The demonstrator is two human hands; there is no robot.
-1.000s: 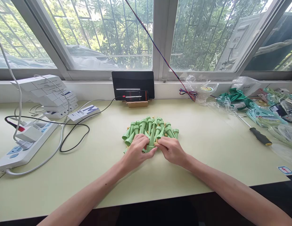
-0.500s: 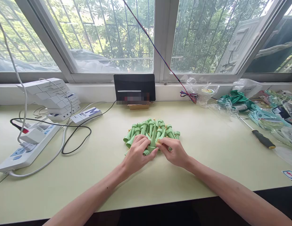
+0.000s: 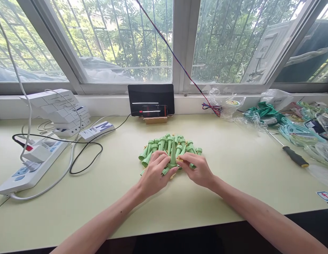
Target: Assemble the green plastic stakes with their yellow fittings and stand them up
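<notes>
The green cone (image 3: 173,153) stood point-up at the near side of the pile (image 3: 162,143), clamped in the left hand (image 3: 153,173). The right hand (image 3: 198,170) pinched a yellow bit (image 3: 180,159) beside it; whether the two were joined, I couldn't tell.

Green cone (image 3: 173,155) more upright, perhaps slightly raised, yellow piece (image 3: 172,176) newly visible beside left hand (image 3: 155,173).

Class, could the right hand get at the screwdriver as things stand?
Likely yes: nothing covers the black handle of the screwdriver, though the right hand seems to be pinching a small yellow piece.
</notes>
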